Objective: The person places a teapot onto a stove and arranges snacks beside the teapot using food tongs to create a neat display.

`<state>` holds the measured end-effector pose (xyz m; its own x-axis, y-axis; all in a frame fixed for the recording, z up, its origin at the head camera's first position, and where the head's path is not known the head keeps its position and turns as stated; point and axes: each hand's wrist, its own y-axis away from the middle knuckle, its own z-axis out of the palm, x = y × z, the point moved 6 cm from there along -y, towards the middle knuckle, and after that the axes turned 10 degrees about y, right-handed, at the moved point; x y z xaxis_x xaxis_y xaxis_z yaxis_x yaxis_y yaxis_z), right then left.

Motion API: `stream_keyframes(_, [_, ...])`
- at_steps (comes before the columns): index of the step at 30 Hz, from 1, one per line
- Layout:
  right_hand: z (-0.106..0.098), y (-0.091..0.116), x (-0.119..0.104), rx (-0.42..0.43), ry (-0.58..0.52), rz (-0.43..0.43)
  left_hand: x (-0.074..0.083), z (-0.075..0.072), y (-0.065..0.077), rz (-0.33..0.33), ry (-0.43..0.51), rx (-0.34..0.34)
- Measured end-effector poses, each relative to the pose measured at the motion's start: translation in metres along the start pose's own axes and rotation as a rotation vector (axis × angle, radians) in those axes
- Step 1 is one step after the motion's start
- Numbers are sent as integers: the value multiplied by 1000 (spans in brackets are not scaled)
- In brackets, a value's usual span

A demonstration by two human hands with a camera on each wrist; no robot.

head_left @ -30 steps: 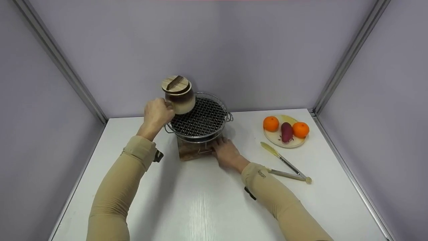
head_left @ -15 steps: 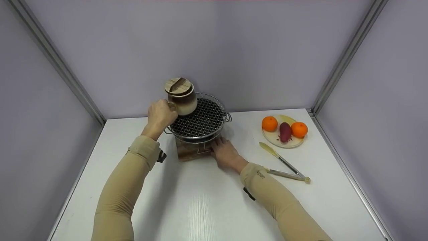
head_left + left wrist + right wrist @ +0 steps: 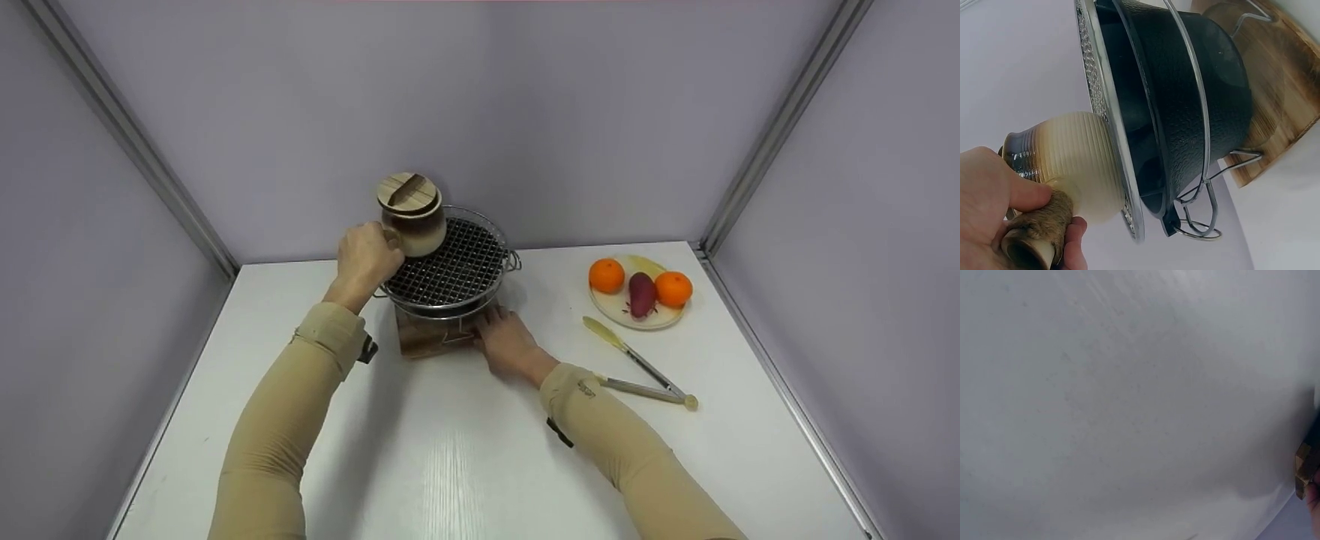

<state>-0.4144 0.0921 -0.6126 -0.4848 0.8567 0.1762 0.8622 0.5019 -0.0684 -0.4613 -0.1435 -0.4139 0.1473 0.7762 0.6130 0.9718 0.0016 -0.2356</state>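
In the head view my left hand [image 3: 367, 259] grips the side handle [image 3: 1044, 225] of a brown-and-cream ceramic teapot [image 3: 420, 232]. A wooden lid [image 3: 407, 193] with a dark bar covers it. The teapot is upright on the left part of the round wire mesh [image 3: 457, 266], and in the left wrist view its bottom meets the mesh. Below the mesh is a black stove bowl [image 3: 1185, 79] in a wire frame, standing on a wooden board [image 3: 424, 337]. My right hand [image 3: 510, 345] holds the board's right edge, its fingers partly hidden under the stove's rim.
A plate [image 3: 637, 324] on the right bears two oranges [image 3: 607, 276] [image 3: 673, 289] and a purple sweet potato [image 3: 642, 295]. Spread tongs [image 3: 649, 367] lie near my right forearm. Grey walls enclose the white table [image 3: 450, 450] at the back and sides.
My left hand and the teapot have shifted slightly to the right over the mesh. The right hand stays at the board's edge, and its hold looks the same.
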Motion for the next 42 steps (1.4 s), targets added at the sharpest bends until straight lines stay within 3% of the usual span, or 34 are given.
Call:
stream_keyframes(10, [6,-1,3,-66,28,7,2,2,-1,22,-17,-23])
stream_keyframes(23, [-3,-3,0,-36,-20,5,-2,-10,5,37,-19,29])
stream_keyframes(42, [-1,0,-1,-25,0,-16,-4,-13,14,58,-13,34])
